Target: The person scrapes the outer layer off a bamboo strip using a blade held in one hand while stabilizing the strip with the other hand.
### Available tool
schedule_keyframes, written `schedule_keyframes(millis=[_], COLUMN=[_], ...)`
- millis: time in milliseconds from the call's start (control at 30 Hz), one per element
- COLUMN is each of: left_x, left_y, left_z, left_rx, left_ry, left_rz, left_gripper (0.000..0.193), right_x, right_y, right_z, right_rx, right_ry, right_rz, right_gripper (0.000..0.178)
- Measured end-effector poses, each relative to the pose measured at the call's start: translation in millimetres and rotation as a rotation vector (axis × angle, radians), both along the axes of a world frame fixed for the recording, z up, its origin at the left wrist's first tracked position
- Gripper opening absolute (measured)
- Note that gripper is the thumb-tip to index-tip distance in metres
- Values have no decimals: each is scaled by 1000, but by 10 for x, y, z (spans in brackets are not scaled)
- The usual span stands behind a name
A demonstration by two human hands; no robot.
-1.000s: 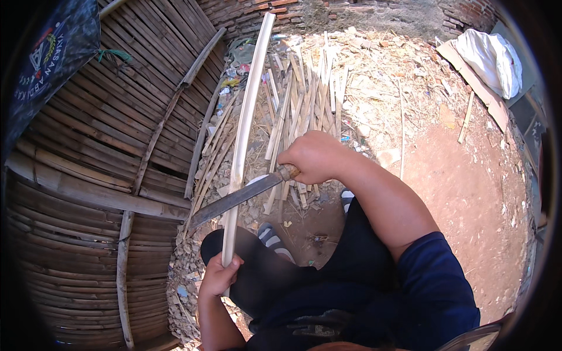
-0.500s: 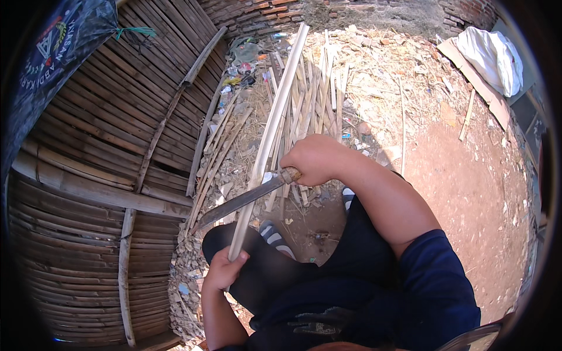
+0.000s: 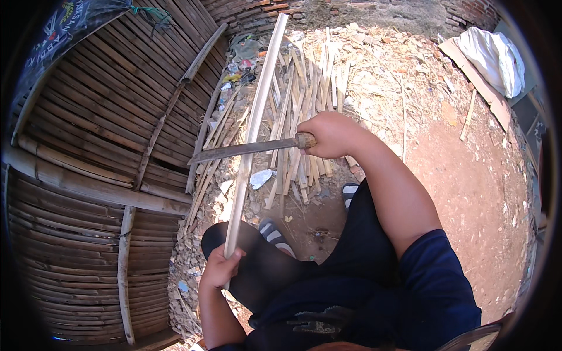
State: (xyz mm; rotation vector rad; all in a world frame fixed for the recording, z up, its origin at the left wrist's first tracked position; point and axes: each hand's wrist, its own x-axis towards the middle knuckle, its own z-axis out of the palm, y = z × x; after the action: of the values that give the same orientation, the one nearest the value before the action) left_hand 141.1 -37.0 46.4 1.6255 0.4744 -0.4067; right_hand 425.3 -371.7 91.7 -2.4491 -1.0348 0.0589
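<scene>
**Pale bamboo strip [image 3: 254, 120] in the left hand [image 3: 220, 269], long knife [image 3: 272, 145] in the right hand [image 3: 331, 134]**

The left hand's grip is closed around the strip's near end, beside a dark-clothed knee [image 3: 214, 235]; from there the strip slants up and to the right, its far end showing against the brick wall [image 3: 246, 13]. The right hand's grip is clamped on the knife's wooden handle [image 3: 306, 140]. The dark blade [image 3: 225, 152] points left and crosses over the strip near its middle; whether the edge touches, I cannot tell. Beyond, a heap of split strips [image 3: 321, 76] lies on the littered ground [image 3: 462, 193]. A slatted wall [image 3: 76, 117] stands at the left, and a white sack [image 3: 494, 58] lies at the upper right.
</scene>
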Motion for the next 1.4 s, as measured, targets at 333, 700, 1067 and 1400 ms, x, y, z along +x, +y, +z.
schedule_keyframes(millis=[333,700,1067,1400], left_x=[-25,-31,-33,-42], left_y=[39,58,54,-53], left_z=[-26,-59,-53,-74], left_rx=[15,-84,-76,96], left_ry=[-25,-58,-51,-57], left_rz=[-7,12,46,55], left_gripper=[30,28,31,29], right_x=[126,-228,221,-370], right_y=[23,282,-90,424], right_z=[-128,-45,-70,133], right_rx=[88,-48,106,-232], right_ry=[18,-71,-38,-51], right_rz=[21,165,-250,259], right_gripper=[37,30,35,31])
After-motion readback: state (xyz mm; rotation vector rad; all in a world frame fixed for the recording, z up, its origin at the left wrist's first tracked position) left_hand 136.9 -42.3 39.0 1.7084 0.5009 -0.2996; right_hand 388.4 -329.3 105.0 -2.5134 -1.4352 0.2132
